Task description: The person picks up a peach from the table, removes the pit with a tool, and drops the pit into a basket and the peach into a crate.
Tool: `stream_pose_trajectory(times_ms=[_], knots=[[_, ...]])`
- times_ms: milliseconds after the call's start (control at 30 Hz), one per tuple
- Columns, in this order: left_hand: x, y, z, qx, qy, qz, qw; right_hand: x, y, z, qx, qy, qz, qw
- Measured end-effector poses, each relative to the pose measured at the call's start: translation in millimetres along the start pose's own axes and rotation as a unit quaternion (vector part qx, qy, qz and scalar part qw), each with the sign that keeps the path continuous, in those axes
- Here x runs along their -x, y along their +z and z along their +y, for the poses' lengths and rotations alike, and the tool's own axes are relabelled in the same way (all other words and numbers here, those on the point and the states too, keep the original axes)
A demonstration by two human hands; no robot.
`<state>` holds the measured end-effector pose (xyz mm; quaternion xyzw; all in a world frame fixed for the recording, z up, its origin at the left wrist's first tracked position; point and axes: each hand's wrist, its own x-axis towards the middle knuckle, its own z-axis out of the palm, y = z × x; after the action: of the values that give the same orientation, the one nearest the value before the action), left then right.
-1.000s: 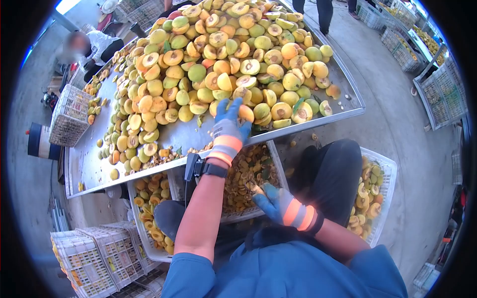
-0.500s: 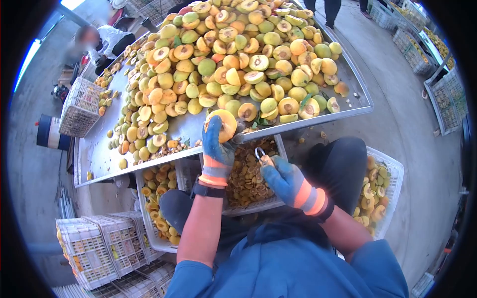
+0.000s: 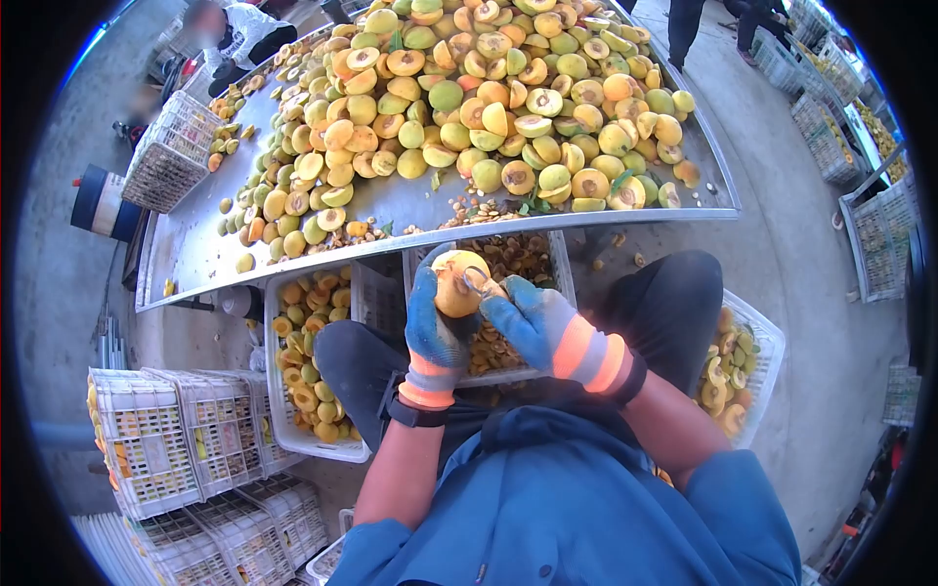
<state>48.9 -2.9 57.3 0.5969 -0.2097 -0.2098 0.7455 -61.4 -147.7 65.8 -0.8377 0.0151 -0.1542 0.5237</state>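
Note:
My left hand (image 3: 437, 332), in a blue glove with an orange cuff, holds a halved yellow peach (image 3: 457, 282) cut side up above the white crate of pits (image 3: 557, 283) on my lap. My right hand (image 3: 532, 322), gloved the same way, grips a small metal loop pitting tool (image 3: 478, 282) pressed into the peach's centre. A big heap of peach halves (image 3: 469, 107) lies on the steel table (image 3: 293, 249) just ahead.
A white crate of pitted halves (image 3: 305, 361) sits at my left knee, another crate (image 3: 743, 371) at my right. Stacked crates (image 3: 176, 459) stand at lower left. A seated person (image 3: 239, 29) works at the table's far left end; people stand at the far side.
My left hand reached into the heap, took a peach half and drew it back over the pit crate. My right hand rose with the tool and met the fruit.

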Motion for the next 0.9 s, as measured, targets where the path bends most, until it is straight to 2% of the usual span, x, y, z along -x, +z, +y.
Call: stream_pose_trajectory(times_ms=[67,167,267,367,467,567,600,667,767,800,833,867,900], knots=[[2,-3,-5,-0.044,0.028,-0.019,0.998,5,2,2,0.067,-0.054,-0.022,0.996],[6,-9,-11,-0.243,0.127,-0.018,0.962,13,10,12,0.123,-0.096,-0.027,0.987],[10,-7,-14,-0.078,0.007,0.010,0.997,15,14,12,0.106,-0.053,-0.061,0.991],[9,-5,-26,-0.019,-0.035,0.047,0.998,9,7,-8,0.030,0.041,-0.090,0.995],[8,-7,-28,0.039,-0.088,0.047,0.994,14,9,5,0.011,0.086,-0.113,0.990],[10,-9,-12,0.029,-0.090,0.028,0.995,19,18,18,-0.057,0.089,-0.130,0.986],[7,-4,-6,0.123,-0.152,0.097,0.976,22,20,19,-0.123,0.154,-0.134,0.971],[16,4,-15,0.137,-0.096,0.185,0.968,19,20,8,-0.251,0.277,-0.142,0.917],[31,6,-45,-0.043,0.032,0.177,0.983,22,21,8,-0.374,0.377,-0.141,0.835],[36,3,-53,-0.119,0.059,0.145,0.981,25,24,11,-0.378,0.369,-0.144,0.837],[36,8,-48,0.046,-0.046,0.156,0.986,28,29,13,-0.382,0.362,-0.149,0.838],[37,12,-44,0.213,-0.142,0.199,0.946,32,33,13,-0.385,0.354,-0.155,0.838],[36,17,-40,0.210,-0.143,0.214,0.943,34,34,13,-0.388,0.366,-0.162,0.830]])
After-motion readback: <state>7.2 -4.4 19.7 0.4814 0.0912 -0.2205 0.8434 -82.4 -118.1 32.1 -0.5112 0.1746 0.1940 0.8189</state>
